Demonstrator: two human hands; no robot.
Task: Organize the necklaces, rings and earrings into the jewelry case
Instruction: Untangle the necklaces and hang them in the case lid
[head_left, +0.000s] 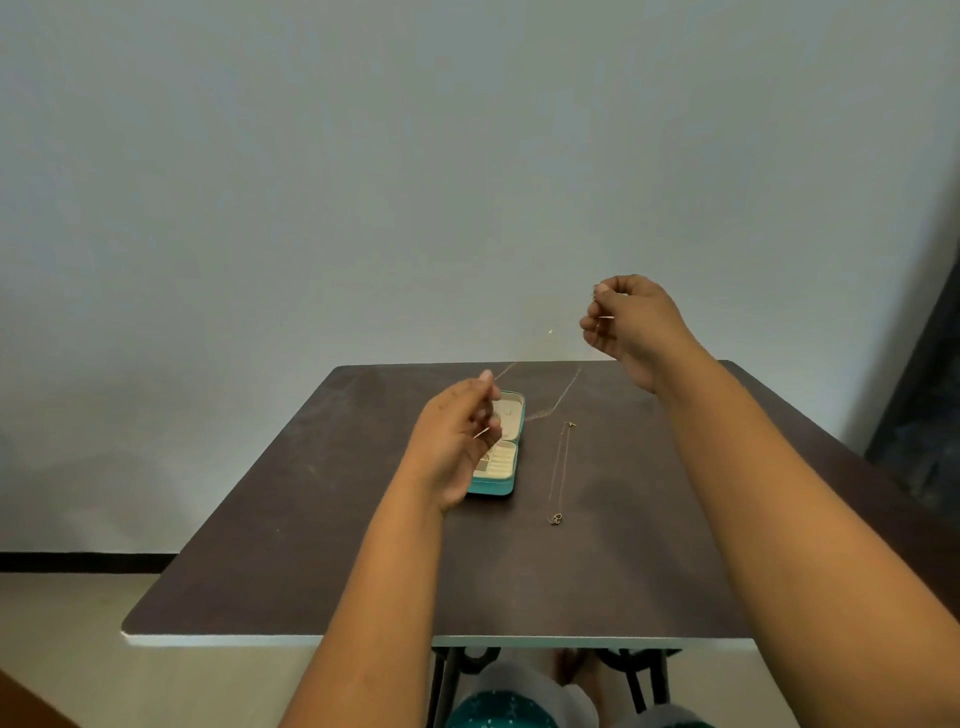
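no readable text, labels or numbers

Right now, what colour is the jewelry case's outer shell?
Teal, seen in the head view on the jewelry case.

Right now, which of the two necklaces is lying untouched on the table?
The necklace stretched out right of the teal jewelry case; the other chain hangs between both raised hands.

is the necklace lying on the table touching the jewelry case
Apart. The head view shows the necklace lying stretched out on the table to the right of the open jewelry case, with a strip of bare dark tabletop between them.
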